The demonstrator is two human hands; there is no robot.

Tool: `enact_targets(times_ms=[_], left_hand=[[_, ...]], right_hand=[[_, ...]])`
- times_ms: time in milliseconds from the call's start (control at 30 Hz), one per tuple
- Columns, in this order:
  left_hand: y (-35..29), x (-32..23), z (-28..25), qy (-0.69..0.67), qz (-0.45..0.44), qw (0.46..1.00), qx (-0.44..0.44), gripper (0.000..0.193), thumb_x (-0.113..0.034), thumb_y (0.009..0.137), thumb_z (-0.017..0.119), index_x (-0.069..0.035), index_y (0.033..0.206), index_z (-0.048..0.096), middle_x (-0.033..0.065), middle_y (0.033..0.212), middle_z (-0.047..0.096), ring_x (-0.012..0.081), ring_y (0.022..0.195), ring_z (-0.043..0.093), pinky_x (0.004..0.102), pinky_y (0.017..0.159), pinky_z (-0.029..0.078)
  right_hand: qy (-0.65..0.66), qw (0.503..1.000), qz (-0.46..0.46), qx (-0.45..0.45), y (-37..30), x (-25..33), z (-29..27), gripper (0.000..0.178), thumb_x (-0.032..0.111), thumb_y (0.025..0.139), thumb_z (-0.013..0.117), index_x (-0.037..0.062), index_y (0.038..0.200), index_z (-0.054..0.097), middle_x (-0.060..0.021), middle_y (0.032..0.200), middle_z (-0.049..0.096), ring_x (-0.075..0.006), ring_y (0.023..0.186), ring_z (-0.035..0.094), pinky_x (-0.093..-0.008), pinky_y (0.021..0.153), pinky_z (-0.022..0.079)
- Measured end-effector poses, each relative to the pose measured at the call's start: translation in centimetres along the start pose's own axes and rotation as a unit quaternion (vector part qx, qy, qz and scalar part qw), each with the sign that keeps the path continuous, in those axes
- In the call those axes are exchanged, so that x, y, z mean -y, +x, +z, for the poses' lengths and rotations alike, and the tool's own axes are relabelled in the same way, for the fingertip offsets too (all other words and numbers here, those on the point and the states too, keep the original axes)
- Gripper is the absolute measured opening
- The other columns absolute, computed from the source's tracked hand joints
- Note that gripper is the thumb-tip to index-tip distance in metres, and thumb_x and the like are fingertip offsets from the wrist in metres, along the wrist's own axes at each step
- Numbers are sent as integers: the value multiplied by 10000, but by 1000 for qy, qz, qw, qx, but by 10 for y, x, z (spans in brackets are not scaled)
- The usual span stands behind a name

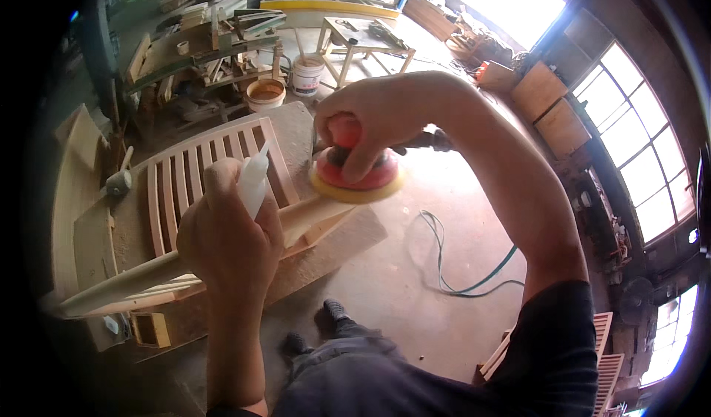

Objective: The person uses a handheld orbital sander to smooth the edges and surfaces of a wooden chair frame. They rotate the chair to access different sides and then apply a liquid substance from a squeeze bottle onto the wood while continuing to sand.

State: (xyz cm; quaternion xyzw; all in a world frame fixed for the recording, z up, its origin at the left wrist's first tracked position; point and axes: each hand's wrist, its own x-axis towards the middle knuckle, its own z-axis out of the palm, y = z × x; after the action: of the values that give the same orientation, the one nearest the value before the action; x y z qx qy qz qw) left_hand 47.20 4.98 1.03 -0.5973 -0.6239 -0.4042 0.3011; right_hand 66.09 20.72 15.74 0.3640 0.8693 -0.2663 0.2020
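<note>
My right hand (389, 109) is wrapped over a red air sander (379, 174) with a yellow pad. The sander sits on the far right end of a pale rounded wooden rail (122, 287). My left hand (231, 232) is closed round a white squeeze bottle (253, 184), its pointed nozzle tilted up. That same hand lies against the rail, hiding its middle; whether it also grips the rail I cannot tell. Behind the rail, a slatted wooden frame (209, 149) rests on the dusty workbench (300, 124).
A mallet (118, 182) stands at the bench's left. Beyond it are a bucket of brown material (265, 95), a white bucket (307, 75) and a small table (370, 35). A green hose (485, 280) loops over the floor at the right. Slatted pieces (607, 369) stand lower right.
</note>
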Motion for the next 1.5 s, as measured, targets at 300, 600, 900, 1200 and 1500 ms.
enact_targets(times_ms=[300, 600, 900, 1200, 1500], left_hand=[[3, -3, -4, 0, -48, 997, 67, 249, -158, 971, 640, -64, 1191, 569, 133, 932, 694, 331, 733, 758, 442, 644, 614], [0, -1, -3, 46, -41, 997, 54, 304, -163, 941, 697, -74, 1212, 591, 131, 899, 724, 334, 741, 756, 456, 667, 612], [-3, 0, -1, -4, 2, 1000, 8, 337, -147, 925, 749, -65, 1204, 579, 127, 810, 717, 355, 725, 744, 474, 617, 574], [6, -4, -10, -62, -21, 998, 23, 274, -279, 1047, 686, -67, 1192, 589, 168, 831, 727, 404, 744, 737, 493, 634, 557], [5, -1, -37, -464, -173, 861, 114, 224, -203, 1117, 624, 7, 1195, 620, 89, 999, 739, 141, 867, 720, 310, 799, 579]], right_hand=[[143, 972, -76, 172, 89, -44, 12, 508, 474, 873, 886, 125, 1212, 738, -14, 970, 725, -112, 749, 674, -273, 601, 559], [42, 988, -148, -3, 32, -22, 3, 490, 499, 837, 900, 124, 1110, 744, -49, 994, 740, -171, 805, 697, -316, 659, 566], [-191, 857, -126, -462, -68, 0, 132, 408, 365, 802, 897, 193, 1119, 708, -77, 1109, 633, -248, 892, 692, -374, 716, 588], [-129, 762, -186, -606, 7, -60, 311, 519, 199, 816, 827, 325, 1303, 699, -59, 1262, 637, -307, 1024, 693, -428, 772, 611], [276, 845, 145, -434, 11, -114, 435, 775, 335, 697, 984, 95, 1354, 650, -195, 1213, 714, -407, 1136, 688, -480, 965, 572]])
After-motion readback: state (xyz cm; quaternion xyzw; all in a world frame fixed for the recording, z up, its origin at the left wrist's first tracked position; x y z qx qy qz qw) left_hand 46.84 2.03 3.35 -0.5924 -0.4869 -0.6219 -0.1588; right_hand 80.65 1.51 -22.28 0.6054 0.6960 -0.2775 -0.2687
